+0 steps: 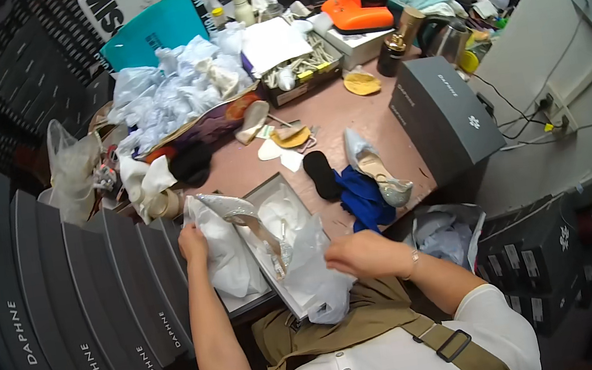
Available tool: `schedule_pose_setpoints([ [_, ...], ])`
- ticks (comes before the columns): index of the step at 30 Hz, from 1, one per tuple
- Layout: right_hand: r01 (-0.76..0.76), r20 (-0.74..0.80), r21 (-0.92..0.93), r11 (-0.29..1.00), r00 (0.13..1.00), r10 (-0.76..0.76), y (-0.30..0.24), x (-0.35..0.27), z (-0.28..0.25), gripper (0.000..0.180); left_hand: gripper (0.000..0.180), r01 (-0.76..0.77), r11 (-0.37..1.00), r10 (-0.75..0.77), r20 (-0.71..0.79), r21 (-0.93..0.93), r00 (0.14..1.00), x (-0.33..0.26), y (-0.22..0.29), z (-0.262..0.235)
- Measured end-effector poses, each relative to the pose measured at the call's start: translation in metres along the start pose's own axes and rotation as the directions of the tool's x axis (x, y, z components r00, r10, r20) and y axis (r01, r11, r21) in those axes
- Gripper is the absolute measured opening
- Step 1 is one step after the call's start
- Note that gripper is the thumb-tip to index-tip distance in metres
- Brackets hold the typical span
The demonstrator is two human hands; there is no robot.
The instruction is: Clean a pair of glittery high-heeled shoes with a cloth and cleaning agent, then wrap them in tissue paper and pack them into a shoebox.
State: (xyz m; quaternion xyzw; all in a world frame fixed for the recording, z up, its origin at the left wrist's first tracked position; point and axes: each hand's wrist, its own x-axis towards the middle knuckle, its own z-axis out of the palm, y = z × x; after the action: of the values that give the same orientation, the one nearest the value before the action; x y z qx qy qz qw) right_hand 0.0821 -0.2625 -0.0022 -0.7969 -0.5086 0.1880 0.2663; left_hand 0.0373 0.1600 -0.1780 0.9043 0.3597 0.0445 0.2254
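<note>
A silver glittery high-heeled shoe lies over an open grey shoebox in front of me, among thin white wrapping sheets. My left hand is closed on the edge of a white sheet at the box's left side. At the right side, my right hand has its fingers pinched at the edge of a translucent white sheet that hangs over the box's near rim. The matching shoe rests on the pink tabletop, partly on a blue cloth, beside a black pad.
Stacked grey shoeboxes crowd my left. A closed shoebox stands at right, above a bag-lined bin. White crumpled wrapping, a box of small sticks and an orange blower fill the table's far side.
</note>
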Motion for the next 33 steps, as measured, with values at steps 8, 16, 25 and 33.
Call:
schedule_pose_setpoints([
  [8,-0.328,-0.523,0.263,0.907,0.742,0.420,0.115,-0.088,-0.044,0.079,0.022,-0.051,0.999,0.053,-0.176,0.018,0.983,-0.012,0.010,0.008],
  [16,-0.404,-0.103,0.497,0.768,0.851,0.515,0.155,-0.083,-0.037,0.049,0.035,-0.005,0.661,-0.119,-0.111,-0.750,0.987,-0.151,0.060,-0.087],
  [25,0.446,-0.458,0.888,0.112,0.880,0.127,-0.034,-0.088,-0.044,0.065,0.030,-0.466,0.774,0.113,-0.632,-0.428,0.767,-0.188,0.129,-0.179],
  [33,0.019,-0.012,0.999,-0.039,0.982,0.188,-0.077,-0.059,-0.022,0.069,0.039,-0.693,0.716,0.398,-0.766,-0.084,0.505,-0.259,0.142,-0.132],
])
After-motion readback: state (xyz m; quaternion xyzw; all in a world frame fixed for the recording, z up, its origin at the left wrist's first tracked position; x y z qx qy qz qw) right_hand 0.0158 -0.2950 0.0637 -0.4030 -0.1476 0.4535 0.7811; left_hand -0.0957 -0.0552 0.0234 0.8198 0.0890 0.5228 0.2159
